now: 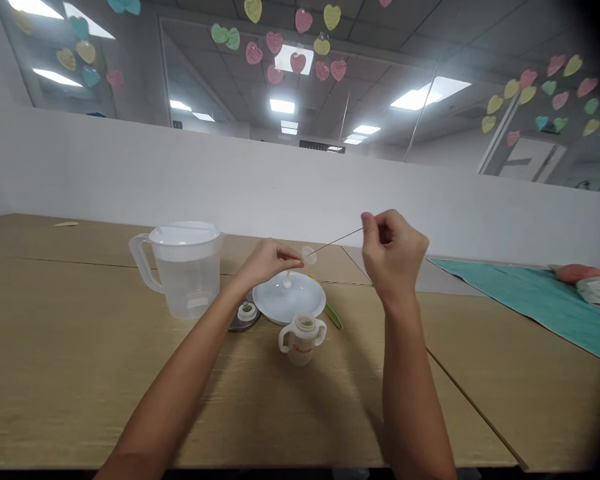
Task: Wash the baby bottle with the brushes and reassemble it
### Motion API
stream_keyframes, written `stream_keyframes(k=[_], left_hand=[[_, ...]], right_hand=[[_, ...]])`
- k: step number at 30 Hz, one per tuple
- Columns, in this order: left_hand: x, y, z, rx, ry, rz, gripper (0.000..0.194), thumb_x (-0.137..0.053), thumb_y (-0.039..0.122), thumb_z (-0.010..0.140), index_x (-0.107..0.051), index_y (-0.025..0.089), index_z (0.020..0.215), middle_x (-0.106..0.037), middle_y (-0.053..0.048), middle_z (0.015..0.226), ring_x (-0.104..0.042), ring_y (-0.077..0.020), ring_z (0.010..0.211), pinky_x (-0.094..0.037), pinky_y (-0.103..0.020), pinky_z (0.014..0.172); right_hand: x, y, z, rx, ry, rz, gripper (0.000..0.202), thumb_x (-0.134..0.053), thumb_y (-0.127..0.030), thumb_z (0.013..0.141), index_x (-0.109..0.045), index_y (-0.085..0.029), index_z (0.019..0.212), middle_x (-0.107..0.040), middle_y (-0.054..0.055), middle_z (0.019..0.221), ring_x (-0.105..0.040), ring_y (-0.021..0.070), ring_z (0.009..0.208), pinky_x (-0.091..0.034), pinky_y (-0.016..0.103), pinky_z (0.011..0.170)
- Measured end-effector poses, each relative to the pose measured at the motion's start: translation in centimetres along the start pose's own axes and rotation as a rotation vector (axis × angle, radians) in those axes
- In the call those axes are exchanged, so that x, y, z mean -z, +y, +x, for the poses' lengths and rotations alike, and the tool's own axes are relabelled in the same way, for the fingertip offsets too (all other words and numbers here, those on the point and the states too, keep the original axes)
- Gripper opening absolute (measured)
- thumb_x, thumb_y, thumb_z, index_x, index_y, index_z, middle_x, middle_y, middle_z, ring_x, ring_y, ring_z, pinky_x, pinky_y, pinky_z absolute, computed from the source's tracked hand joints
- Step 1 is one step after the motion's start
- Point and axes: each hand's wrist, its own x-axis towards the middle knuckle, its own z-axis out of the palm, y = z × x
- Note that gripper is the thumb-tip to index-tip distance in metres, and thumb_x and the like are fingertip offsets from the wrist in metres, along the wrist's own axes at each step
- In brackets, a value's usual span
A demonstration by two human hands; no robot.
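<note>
My left hand (275, 260) pinches the edge of a small translucent round piece (309, 255), possibly a bottle nipple, above a white plate. From it a thin dark wire-like rod (337, 239) slants up to my right hand (396, 250), whose thumb and fingers are closed on its upper end. The rod's tip meets the round piece; whether it passes inside cannot be made out. On the white plate (270, 303) stands a small white part (287, 281). Nearer to me is an uncapped two-handled baby bottle (301, 343) with red lettering, standing upright.
Left of the plate, a white ring-shaped cap (247, 311) lies on a dark round dish (237, 325). A lidded clear pitcher (189, 267) stands farther left. Something green and slim (334, 316) lies right of the plate. A teal cloth (540, 293) covers the right side.
</note>
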Motion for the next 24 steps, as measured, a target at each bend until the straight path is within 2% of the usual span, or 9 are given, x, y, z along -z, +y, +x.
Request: stream_keyframes(k=[3,6,8,10,13,17,20,24], left_hand=[[0.4,-0.3,0.0,-0.008,0.011,0.180,0.020,-0.065,0.034,0.070,-0.073,0.020,0.080,-0.071,-0.003,0.081,-0.063,-0.0168,0.074,-0.043,-0.023,0.065],[0.7,-1.2,0.1,0.023,-0.042,0.415,0.014,-0.063,0.029,0.071,-0.073,0.021,0.076,-0.071,-0.003,0.076,-0.063,-0.0174,0.069,-0.040,-0.024,0.061],[0.7,-1.8,0.2,0.023,-0.033,0.507,0.015,-0.061,0.029,0.073,-0.073,0.022,0.079,-0.071,-0.004,0.078,-0.062,-0.0179,0.071,-0.038,-0.024,0.060],[0.5,-2.3,0.4,0.018,0.006,0.576,0.017,-0.059,0.029,0.074,-0.073,0.022,0.082,-0.071,-0.005,0.081,-0.062,-0.0188,0.074,-0.038,-0.024,0.062],[-0.3,-3.1,0.5,0.063,0.018,0.667,0.015,-0.060,0.025,0.073,-0.073,0.019,0.079,-0.070,-0.010,0.080,-0.061,-0.0203,0.074,-0.037,-0.026,0.064],[-1.4,-4.2,0.4,0.104,-0.086,0.689,0.015,-0.058,0.022,0.074,-0.072,0.017,0.075,-0.068,-0.011,0.069,-0.060,-0.0192,0.067,-0.038,-0.026,0.064],[-2.0,-4.8,0.2,0.092,-0.162,0.662,0.016,-0.056,0.020,0.074,-0.072,0.017,0.074,-0.068,-0.010,0.071,-0.059,-0.0186,0.066,-0.038,-0.026,0.063],[-2.9,-5.7,0.2,0.109,-0.195,0.637,0.013,-0.057,0.011,0.068,-0.070,0.015,0.067,-0.068,-0.012,0.072,-0.058,-0.0194,0.068,-0.038,-0.027,0.065]], right_hand=[[1.8,0.4,0.6,-0.049,0.133,-0.016,0.030,-0.048,-0.034,0.085,-0.041,-0.019,0.060,-0.035,-0.005,0.052,-0.032,0.0082,0.047,-0.027,0.024,0.049],[3.8,2.2,1.2,-0.142,0.327,-0.024,0.031,-0.046,-0.038,0.086,-0.041,-0.021,0.060,-0.040,-0.003,0.056,-0.039,0.0103,0.052,-0.030,0.026,0.051],[4.4,4.1,1.4,-0.223,0.318,0.045,0.032,-0.043,-0.041,0.086,-0.041,-0.022,0.061,-0.041,-0.003,0.054,-0.042,0.0106,0.051,-0.032,0.026,0.051],[3.6,6.1,1.2,-0.268,0.182,0.065,0.033,-0.046,-0.042,0.084,-0.042,-0.021,0.059,-0.044,-0.003,0.053,-0.041,0.0105,0.050,-0.032,0.026,0.050],[0.4,8.3,0.2,-0.354,-0.048,0.055,0.034,-0.045,-0.043,0.083,-0.045,-0.019,0.059,-0.046,-0.003,0.053,-0.042,0.0102,0.050,-0.034,0.025,0.053],[-3.9,9.5,-1.6,-0.455,-0.157,0.050,0.035,-0.045,-0.043,0.081,-0.047,-0.018,0.058,-0.047,-0.003,0.053,-0.042,0.0107,0.053,-0.034,0.024,0.056],[-5.6,9.7,-2.8,-0.511,-0.253,0.045,0.034,-0.043,-0.041,0.081,-0.046,-0.018,0.056,-0.047,-0.003,0.053,-0.041,0.0107,0.052,-0.033,0.023,0.057],[-7.3,10.1,-4.4,-0.518,-0.354,-0.052,0.033,-0.042,-0.037,0.082,-0.047,-0.018,0.057,-0.047,-0.003,0.052,-0.039,0.0110,0.052,-0.030,0.023,0.056]])
